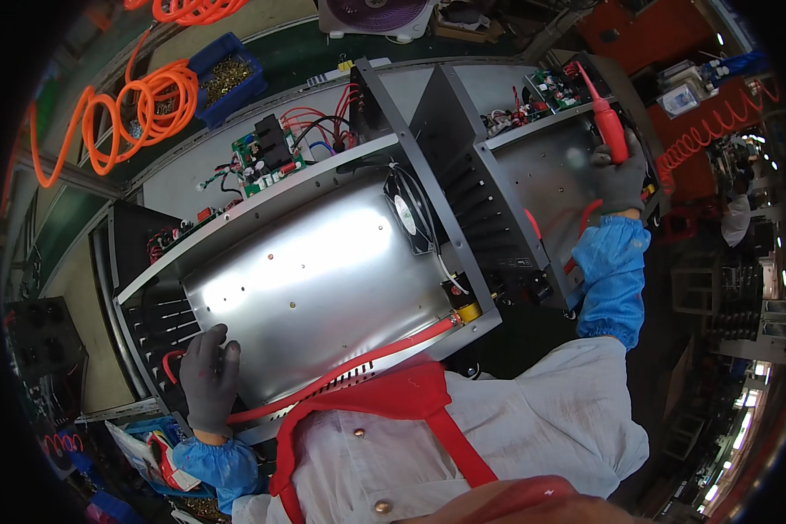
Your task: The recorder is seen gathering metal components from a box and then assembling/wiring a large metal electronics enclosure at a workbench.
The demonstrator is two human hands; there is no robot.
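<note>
My left hand (210, 380), in a grey glove, lies over the near left corner of a metal machine chassis (314, 262). Its fingers point away from me, the thumb a little apart, and I see nothing gripped in them. A thick red cable (349, 362) runs along the near side and passes behind this hand. Far out on the right, my gloved right hand (618, 179) is closed round a red screwdriver (609, 127) with a slim tapered front. Its tip points away from me, beside a circuit board (550, 90) in the second chassis (537, 170).
A circuit board (266, 157) with wires stands behind the nearer chassis's divider, and a black fan (408, 212) sits inside. Dark upright panels (450, 131) separate both chassis. Beyond are a blue bin (227, 79) of small metal parts and an orange coiled hose (122, 118).
</note>
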